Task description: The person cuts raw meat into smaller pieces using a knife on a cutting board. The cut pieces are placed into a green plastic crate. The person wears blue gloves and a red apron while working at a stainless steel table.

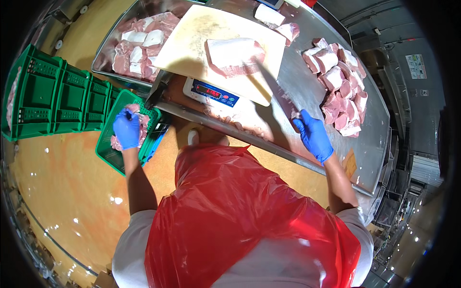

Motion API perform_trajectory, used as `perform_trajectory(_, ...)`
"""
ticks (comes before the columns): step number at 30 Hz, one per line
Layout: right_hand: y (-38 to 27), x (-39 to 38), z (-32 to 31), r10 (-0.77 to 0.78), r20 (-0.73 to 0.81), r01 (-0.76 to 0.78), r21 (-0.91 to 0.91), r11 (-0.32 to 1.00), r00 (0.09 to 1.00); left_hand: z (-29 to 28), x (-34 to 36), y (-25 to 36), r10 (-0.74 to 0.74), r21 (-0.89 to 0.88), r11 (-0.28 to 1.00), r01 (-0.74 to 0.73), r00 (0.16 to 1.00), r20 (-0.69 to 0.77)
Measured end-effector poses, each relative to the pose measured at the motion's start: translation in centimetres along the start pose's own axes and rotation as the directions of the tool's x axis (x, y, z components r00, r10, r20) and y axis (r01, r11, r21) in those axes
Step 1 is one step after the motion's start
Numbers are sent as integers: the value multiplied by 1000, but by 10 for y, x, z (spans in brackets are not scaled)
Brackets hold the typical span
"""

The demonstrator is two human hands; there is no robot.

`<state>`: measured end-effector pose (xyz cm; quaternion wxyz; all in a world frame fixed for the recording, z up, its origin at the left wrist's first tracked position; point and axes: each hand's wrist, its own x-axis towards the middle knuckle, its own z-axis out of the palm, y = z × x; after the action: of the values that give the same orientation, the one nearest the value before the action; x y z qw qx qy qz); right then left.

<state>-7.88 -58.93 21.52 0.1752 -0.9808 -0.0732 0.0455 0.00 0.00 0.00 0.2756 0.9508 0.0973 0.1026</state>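
My left hand (126,128), blue-gloved, has its fingers curled among meat pieces (141,124) in a green basket (103,152); what they grip is hidden. My right hand (313,138), also gloved, is closed on a knife (281,95) at the table's right-front, its long blade pointing up-left toward a pale pink meat slab (233,53). The slab lies on a cream cutting board (185,38), just above a scale (211,93) with a lit red display. Right of the board lies a heap of cut meat (336,72).
Stacked green crates (41,98) stand at the left. A steel tub (103,55) of meat is at back left. More pieces (269,17) lie behind the board. The steel table (367,151) has a raised front edge. My red plastic apron fills the lower middle, above an orange floor.
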Motion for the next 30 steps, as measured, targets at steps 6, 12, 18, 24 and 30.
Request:
perform_trajectory(6,-35,95,49,199,-244,8,650,760,949,-2,115,209,724,-345,594,-727,670,-164)
perform_trajectory(12,-36,214,87,172,-315,215,874,435,934,62,141,299,672,-492,709,-506,696,253)
perform_trajectory(18,-74,171,30,175,-269,42,645,763,947,49,44,241,508,-672,665,-326,857,87)
perform_trajectory(24,-127,144,83,-103,-288,154,158,975,952,66,26,275,505,-418,707,-571,821,-267)
perform_trajectory(30,-129,147,84,-188,-127,190,4,982,974,80,26,269,517,-247,780,-575,814,-265)
